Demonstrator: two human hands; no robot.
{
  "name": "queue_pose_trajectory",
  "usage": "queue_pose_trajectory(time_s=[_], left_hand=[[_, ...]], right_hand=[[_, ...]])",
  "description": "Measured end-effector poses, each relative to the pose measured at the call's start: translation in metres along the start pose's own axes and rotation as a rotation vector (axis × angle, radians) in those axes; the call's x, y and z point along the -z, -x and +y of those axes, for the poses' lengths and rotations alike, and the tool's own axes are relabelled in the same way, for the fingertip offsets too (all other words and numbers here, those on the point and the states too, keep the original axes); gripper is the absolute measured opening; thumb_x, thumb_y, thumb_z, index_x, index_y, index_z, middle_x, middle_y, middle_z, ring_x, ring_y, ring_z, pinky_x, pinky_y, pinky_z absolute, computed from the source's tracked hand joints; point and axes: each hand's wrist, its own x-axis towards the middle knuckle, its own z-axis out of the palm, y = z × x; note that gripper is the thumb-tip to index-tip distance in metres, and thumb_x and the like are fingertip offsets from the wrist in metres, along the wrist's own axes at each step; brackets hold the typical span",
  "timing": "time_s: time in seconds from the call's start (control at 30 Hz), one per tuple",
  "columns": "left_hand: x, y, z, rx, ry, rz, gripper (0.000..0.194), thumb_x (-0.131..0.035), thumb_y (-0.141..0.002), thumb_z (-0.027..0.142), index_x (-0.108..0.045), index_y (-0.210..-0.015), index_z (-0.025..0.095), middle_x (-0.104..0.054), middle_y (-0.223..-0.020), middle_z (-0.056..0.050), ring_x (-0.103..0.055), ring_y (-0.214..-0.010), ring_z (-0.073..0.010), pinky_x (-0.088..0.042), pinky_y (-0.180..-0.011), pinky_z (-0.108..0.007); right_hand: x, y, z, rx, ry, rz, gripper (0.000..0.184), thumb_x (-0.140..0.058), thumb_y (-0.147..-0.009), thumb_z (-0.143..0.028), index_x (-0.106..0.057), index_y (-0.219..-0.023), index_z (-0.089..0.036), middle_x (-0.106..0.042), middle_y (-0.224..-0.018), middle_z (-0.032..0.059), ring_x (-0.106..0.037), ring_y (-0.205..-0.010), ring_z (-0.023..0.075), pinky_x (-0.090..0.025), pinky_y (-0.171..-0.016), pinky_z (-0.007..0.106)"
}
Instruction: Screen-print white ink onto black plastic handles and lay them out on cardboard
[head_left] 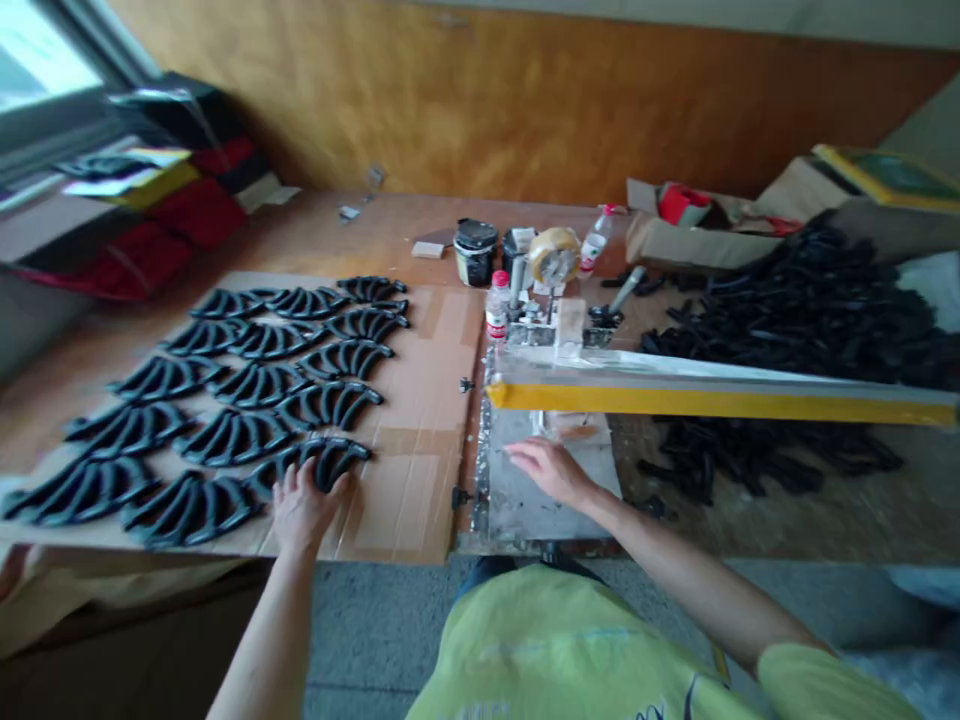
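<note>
My left hand (304, 505) rests at the near edge of the rows of black curved pieces (232, 435), thumb and fingers spread over the nearest fan-shaped group. The pieces lie side by side in several fans on a cardboard sheet (409, 400). My right hand (547, 468) hovers over or touches a grey board (540, 510), fingers stretched to the left and nothing visible in them. Above it, a long frame with a yellow edge (675, 402) reaches to the right, raised over the board. Motion blur hides fine detail at the fingertips.
A large heap of black pieces (795, 310) covers the table's right side. Behind the board stand a clamp (570, 325), a tape roll (555, 255), a red-capped bottle (496, 305) and a paint tub (475, 255). Boxes (150, 220) are stacked at the left.
</note>
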Motion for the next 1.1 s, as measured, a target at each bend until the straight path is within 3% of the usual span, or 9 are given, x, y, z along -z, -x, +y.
queue_pose_trajectory(time_s=[0.13, 0.23, 0.33, 0.43, 0.57, 0.67, 0.77, 0.93, 1.1], left_hand=[[0.0, 0.042, 0.036, 0.009, 0.137, 0.162, 0.076, -0.045, -0.079, 0.064, -0.039, -0.139, 0.017, -0.035, -0.15, -0.019, -0.033, -0.137, -0.0351, -0.031, -0.108, -0.049], [0.006, 0.073, 0.083, -0.087, 0.259, 0.212, 0.063, -0.044, -0.083, 0.059, -0.049, -0.13, 0.017, -0.041, -0.145, -0.019, -0.039, -0.134, -0.0312, -0.034, -0.107, -0.045], [0.013, 0.093, 0.135, -0.186, 0.375, 0.156, 0.052, -0.048, -0.084, 0.055, -0.055, -0.122, 0.019, -0.045, -0.142, -0.017, -0.044, -0.131, -0.0301, -0.038, -0.105, -0.044], [0.024, 0.103, 0.184, -0.244, 0.513, 0.095, 0.045, -0.05, -0.085, 0.05, -0.058, -0.117, 0.02, -0.049, -0.139, -0.015, -0.049, -0.126, -0.0284, -0.04, -0.104, -0.043], [0.056, 0.105, 0.246, -0.3, 0.777, 0.046, 0.037, -0.054, -0.085, 0.046, -0.06, -0.114, 0.023, -0.055, -0.135, -0.01, -0.051, -0.123, -0.0239, -0.042, -0.102, -0.039], [0.092, 0.099, 0.287, -0.278, 1.084, 0.053, 0.037, -0.053, -0.086, 0.047, -0.061, -0.11, 0.02, -0.063, -0.121, -0.01, -0.058, -0.112, -0.0198, -0.047, -0.093, -0.033], [0.133, 0.089, 0.32, -0.202, 1.361, 0.125, 0.04, -0.048, -0.087, 0.05, -0.062, -0.103, 0.017, -0.066, -0.079, -0.003, -0.063, -0.073, -0.013, -0.052, -0.072, -0.025], [0.178, 0.082, 0.349, -0.262, 1.424, 0.092, 0.055, -0.031, -0.092, 0.056, -0.067, -0.102, 0.015, -0.05, -0.049, 0.004, -0.047, -0.044, -0.0094, -0.04, -0.047, -0.019], [0.179, 0.094, 0.343, -0.214, 1.438, 0.025, 0.057, -0.038, -0.088, 0.062, -0.069, -0.092, 0.014, -0.068, -0.077, -0.005, -0.062, -0.068, -0.0136, -0.049, -0.066, -0.025]], right_hand=[[0.074, 0.077, 0.083, -0.378, 0.31, 0.291, 0.028, -0.045, -0.09, -0.02, -0.068, -0.106, -0.023, -0.07, -0.105, 0.006, -0.065, -0.096, 0.0209, -0.048, -0.088, 0.034], [0.09, 0.133, 0.141, -0.539, 0.538, 0.218, 0.041, -0.048, -0.08, -0.007, -0.065, -0.114, -0.021, -0.065, -0.116, 0.0104, -0.061, -0.103, 0.0221, -0.047, -0.091, 0.034], [0.09, 0.159, 0.17, -0.553, 0.615, 0.099, 0.041, -0.051, -0.073, -0.002, -0.067, -0.105, -0.021, -0.066, -0.112, 0.0125, -0.058, -0.108, 0.025, -0.046, -0.091, 0.035], [0.102, 0.147, 0.163, -0.501, 0.546, 0.185, 0.025, -0.056, -0.074, -0.008, -0.068, -0.092, -0.021, -0.068, -0.099, 0.0105, -0.061, -0.098, 0.0247, -0.047, -0.086, 0.035], [0.127, 0.097, 0.128, -0.3, 0.195, 0.359, 0.014, -0.065, -0.076, -0.024, -0.066, -0.089, -0.021, -0.067, -0.091, 0.0033, -0.063, -0.086, 0.0192, -0.048, -0.081, 0.031], [0.125, 0.057, 0.113, -0.124, 0.022, 0.273, 0.022, -0.063, -0.078, -0.024, -0.069, -0.099, -0.022, -0.068, -0.094, 0.0019, -0.062, -0.089, 0.0181, -0.047, -0.084, 0.032], [0.104, 0.03, 0.112, 0.055, 0.111, 0.154, 0.026, -0.057, -0.084, -0.018, -0.071, -0.106, -0.023, -0.068, -0.101, 0.0049, -0.058, -0.098, 0.0185, -0.043, -0.094, 0.036], [0.073, 0.021, 0.108, 0.159, 0.389, 0.084, 0.033, -0.051, -0.09, -0.019, -0.067, -0.118, -0.024, -0.066, -0.105, 0.0071, -0.052, -0.106, 0.0211, -0.04, -0.097, 0.037], [0.083, 0.034, 0.115, 0.111, 0.461, 0.158, 0.036, -0.053, -0.088, -0.028, -0.063, -0.123, -0.028, -0.065, -0.118, 0.006, -0.054, -0.111, 0.026, -0.039, -0.1, 0.041]])
